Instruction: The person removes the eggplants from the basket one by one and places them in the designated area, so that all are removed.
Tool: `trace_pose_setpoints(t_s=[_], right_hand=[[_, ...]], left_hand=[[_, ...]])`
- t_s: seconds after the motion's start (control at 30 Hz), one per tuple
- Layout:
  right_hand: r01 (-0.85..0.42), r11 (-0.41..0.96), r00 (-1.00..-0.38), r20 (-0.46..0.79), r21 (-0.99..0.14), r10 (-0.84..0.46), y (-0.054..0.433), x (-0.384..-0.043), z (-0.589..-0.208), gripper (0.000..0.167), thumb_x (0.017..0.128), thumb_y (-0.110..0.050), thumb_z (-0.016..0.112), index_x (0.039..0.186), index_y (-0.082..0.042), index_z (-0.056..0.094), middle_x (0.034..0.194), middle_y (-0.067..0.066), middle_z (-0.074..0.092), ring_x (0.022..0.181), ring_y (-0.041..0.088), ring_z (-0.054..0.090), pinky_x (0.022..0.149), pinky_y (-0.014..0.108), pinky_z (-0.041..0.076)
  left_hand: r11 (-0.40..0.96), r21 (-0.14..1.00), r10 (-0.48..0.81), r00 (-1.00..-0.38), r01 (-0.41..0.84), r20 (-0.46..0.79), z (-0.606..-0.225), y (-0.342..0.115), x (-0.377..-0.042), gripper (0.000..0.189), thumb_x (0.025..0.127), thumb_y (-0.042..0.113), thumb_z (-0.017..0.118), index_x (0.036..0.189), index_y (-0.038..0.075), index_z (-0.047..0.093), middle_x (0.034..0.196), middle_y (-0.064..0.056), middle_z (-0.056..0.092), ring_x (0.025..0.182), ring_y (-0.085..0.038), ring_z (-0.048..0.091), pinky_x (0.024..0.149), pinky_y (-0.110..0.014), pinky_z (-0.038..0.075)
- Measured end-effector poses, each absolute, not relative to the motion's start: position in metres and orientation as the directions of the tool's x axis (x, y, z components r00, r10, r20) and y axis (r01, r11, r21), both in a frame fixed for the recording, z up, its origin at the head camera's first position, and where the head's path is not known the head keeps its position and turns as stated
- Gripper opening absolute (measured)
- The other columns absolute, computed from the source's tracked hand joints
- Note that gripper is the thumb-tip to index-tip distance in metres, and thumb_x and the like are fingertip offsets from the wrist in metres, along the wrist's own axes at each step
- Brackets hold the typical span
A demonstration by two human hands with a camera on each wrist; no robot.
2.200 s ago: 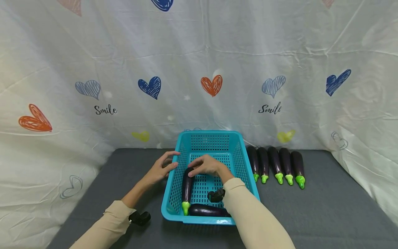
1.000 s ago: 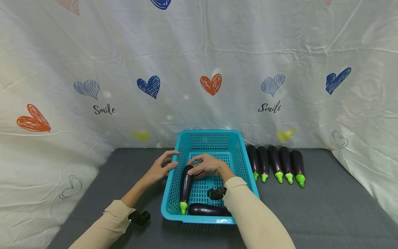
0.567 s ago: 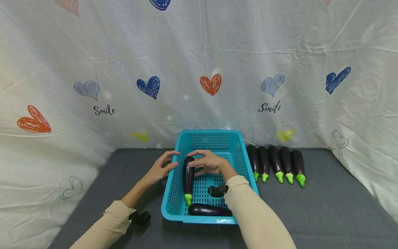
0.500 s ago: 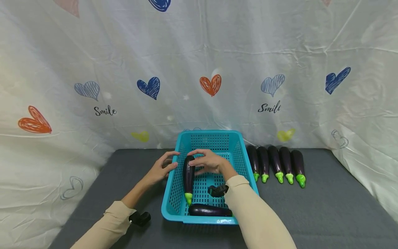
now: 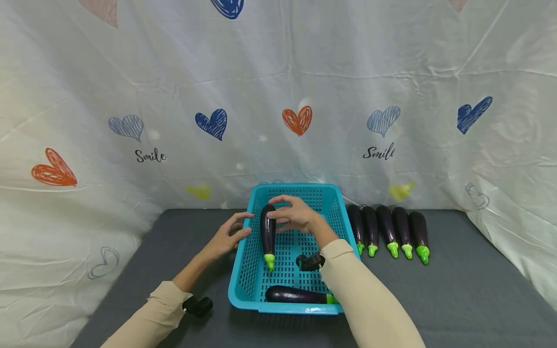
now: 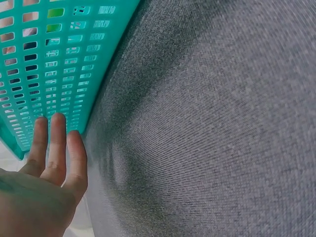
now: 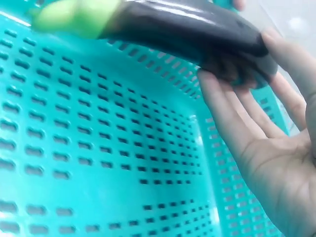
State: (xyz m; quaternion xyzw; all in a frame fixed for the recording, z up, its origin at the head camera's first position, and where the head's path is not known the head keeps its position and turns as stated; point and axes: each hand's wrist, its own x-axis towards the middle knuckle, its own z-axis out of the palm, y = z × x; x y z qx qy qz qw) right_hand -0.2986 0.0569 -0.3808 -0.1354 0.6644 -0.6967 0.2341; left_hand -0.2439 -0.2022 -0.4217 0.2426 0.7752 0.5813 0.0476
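Inside the blue plastic basket (image 5: 237,278), my right hand (image 5: 300,216) grips a dark purple eggplant (image 5: 268,232) by its rounded end. Its green stem end points toward me, and in the right wrist view the eggplant (image 7: 182,24) is held above the basket floor between thumb and fingers. A second eggplant (image 5: 296,294) lies crosswise along the basket's near wall. At the basket's left side my left hand (image 5: 226,240) touches the rim with its fingertips. The left wrist view shows several extended fingers of the left hand (image 6: 54,173) against the outer perforated wall.
Several more eggplants (image 5: 385,229) lie in a row on the grey cloth-covered table (image 5: 457,290), right of the basket, stems toward me. Behind the table hangs a pale curtain (image 5: 261,72) printed with hearts.
The right hand has lifted the held eggplant from the basket's left side and carried it away from me, slightly right, off the crosswise eggplant. The left hand has stayed at the rim.
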Motion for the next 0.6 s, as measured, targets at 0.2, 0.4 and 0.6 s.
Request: trace_pose_setpoints(t_s=[0.2,0.4,0.6], right_hand=[[0.086,-0.009,-0.881,-0.072,-0.996,-0.467,0.062,-0.302,-0.362,0.048,0.094,-0.005,0.074,0.139,-0.006,0.057,0.127,0.019,0.062,0.112,0.041,0.063,0.093,0.056,0.051],[0.067,-0.046,-0.899,-0.04,-0.997,-0.436,0.069,-0.304,-0.338,0.051,0.095,-0.005,0.073,0.143,-0.004,0.054,0.13,0.022,0.059,0.113,0.042,0.062,0.094,0.056,0.05],[0.056,-0.085,-0.909,-0.016,-0.995,-0.416,0.079,-0.306,-0.324,0.055,0.094,-0.001,0.073,0.145,-0.004,0.052,0.133,0.023,0.057,0.115,0.041,0.061,0.091,0.052,0.053]], left_hand=[[0.204,0.921,0.438,-0.872,0.331,0.216,-0.422,-0.203,-0.244,0.045,0.109,0.018,0.05,0.151,0.006,0.04,0.137,-0.032,0.047,0.118,-0.047,0.055,0.08,-0.048,0.058],[0.22,0.918,0.432,-0.876,0.331,0.212,-0.421,-0.202,-0.243,0.045,0.109,0.018,0.051,0.151,0.007,0.04,0.138,-0.031,0.047,0.118,-0.047,0.054,0.079,-0.049,0.057],[0.227,0.924,0.419,-0.887,0.307,0.191,-0.421,-0.202,-0.243,0.045,0.108,0.018,0.053,0.152,0.01,0.041,0.137,-0.029,0.05,0.117,-0.042,0.056,0.08,-0.051,0.056]])
